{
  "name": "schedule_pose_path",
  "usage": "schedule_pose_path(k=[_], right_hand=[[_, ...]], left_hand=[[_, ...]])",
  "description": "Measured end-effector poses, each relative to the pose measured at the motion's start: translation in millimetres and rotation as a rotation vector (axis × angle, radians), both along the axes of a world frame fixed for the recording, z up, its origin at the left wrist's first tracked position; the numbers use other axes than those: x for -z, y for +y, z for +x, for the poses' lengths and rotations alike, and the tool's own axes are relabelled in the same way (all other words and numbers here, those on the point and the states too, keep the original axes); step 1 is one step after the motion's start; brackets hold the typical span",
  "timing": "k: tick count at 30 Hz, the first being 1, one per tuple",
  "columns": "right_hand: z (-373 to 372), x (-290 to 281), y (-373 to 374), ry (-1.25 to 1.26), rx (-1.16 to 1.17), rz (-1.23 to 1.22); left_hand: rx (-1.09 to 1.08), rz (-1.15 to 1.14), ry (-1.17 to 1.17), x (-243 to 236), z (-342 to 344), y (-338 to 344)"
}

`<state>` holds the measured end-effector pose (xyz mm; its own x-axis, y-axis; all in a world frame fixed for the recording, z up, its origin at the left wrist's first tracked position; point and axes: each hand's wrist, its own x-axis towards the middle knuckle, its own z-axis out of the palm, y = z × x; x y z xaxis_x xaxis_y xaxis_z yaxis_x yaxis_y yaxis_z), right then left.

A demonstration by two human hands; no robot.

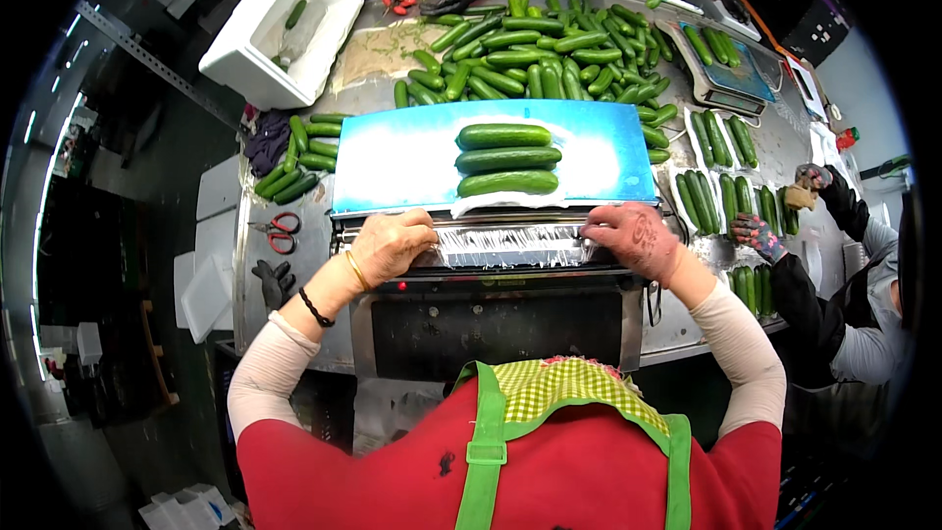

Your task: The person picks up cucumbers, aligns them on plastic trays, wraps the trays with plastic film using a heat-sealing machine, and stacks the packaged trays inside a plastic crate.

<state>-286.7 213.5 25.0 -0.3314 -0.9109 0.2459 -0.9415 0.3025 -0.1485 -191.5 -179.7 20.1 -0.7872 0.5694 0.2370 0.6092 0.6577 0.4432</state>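
My left hand [391,247] and my right hand [638,239] pinch the two ends of a strip of clear plastic film [512,245]. The film is gathered in wrinkles between them, along the front of a wrapping machine [491,334]. Just beyond it, three green cucumbers [507,159] lie side by side on the machine's bright blue-and-white top plate [392,157]. A white edge [510,201], perhaps of a tray or film, shows under the nearest cucumber. My fingertips partly hide the film's ends.
Loose cucumbers [540,49] are heaped beyond the plate. A white foam box [285,25] stands far left; red-handled scissors [280,233] and a black glove [273,283] lie left. Packed cucumbers [697,201] and a scale [726,64] are right. Co-workers' hands [760,236] work right and beyond.
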Motion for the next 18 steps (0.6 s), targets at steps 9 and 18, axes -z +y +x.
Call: schedule_pose_path(k=[9,18], right_hand=[[57.9,-74.6,-3.4,-0.526,0.140,-0.771],[-98.1,-48.3,-78.9,0.033,0.406,-0.630]], left_hand=[[-0.246,1.276,-0.561,-66.9,40.2,27.6],[-0.573,0.470,0.103,-27.8,-128.1,32.7]])
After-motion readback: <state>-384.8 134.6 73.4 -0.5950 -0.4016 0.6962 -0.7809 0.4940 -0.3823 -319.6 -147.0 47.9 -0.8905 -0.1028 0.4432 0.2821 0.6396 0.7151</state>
